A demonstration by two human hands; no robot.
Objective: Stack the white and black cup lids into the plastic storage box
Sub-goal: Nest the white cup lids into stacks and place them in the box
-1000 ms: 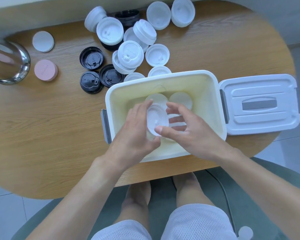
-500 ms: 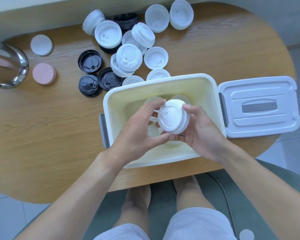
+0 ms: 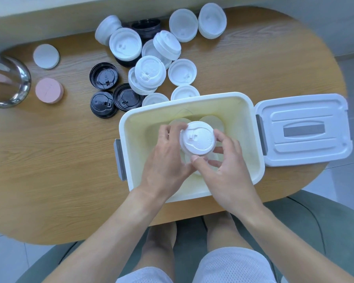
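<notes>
A cream plastic storage box point(image 3: 253, 164) stands open on the wooden table, with a few white lids lying on its floor point(image 3: 211, 121). Over the box, my left hand point(image 3: 168, 160) and my right hand point(image 3: 227, 170) together hold a small stack of white cup lids point(image 3: 197, 138), top side up. Behind the box lies a pile of several white lids point(image 3: 149, 71) and three black lids point(image 3: 104, 75), with a black stack point(image 3: 146, 27) further back.
The box's white cover point(image 3: 303, 129) lies flat to the right of the box. A pink disc point(image 3: 49, 90), a white disc point(image 3: 46, 56) and a shiny metal pot point(image 3: 6, 82) sit at the left. The table's near edge runs just below the box.
Both hands lifted a stack of white lids from low inside the box and turned it top side up. The stack now sits slightly further back over the box.
</notes>
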